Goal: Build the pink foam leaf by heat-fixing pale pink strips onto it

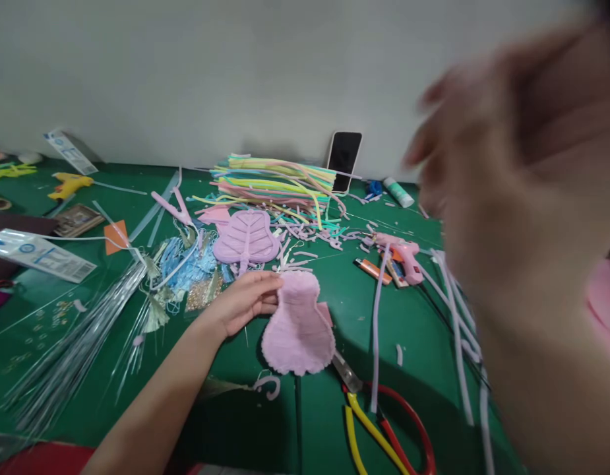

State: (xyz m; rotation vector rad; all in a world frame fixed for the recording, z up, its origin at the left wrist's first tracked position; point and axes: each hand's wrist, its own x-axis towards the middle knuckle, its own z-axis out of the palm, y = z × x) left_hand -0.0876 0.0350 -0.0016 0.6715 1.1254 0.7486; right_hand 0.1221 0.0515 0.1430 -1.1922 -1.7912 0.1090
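My left hand (245,300) pinches the top edge of a pink wing-shaped piece made of fuzzy pipe cleaners (298,326), which lies on the green table (408,323). My right hand (507,178) is raised close to the camera at the right, badly smeared by motion; its fingers look spread and I see nothing in them. A second pink leaf-shaped piece (246,237) lies just beyond the left hand. Red-and-yellow scissors (378,412) lie at the near edge, below the wing piece.
A stack of coloured pipe cleaners (275,181) lies at the back with a phone (344,152) leaning on the wall. A pink glue gun (406,254), a lighter (368,267), loose white pipe cleaners (456,323), clear plastic sleeves (72,349) and scraps cover the table.
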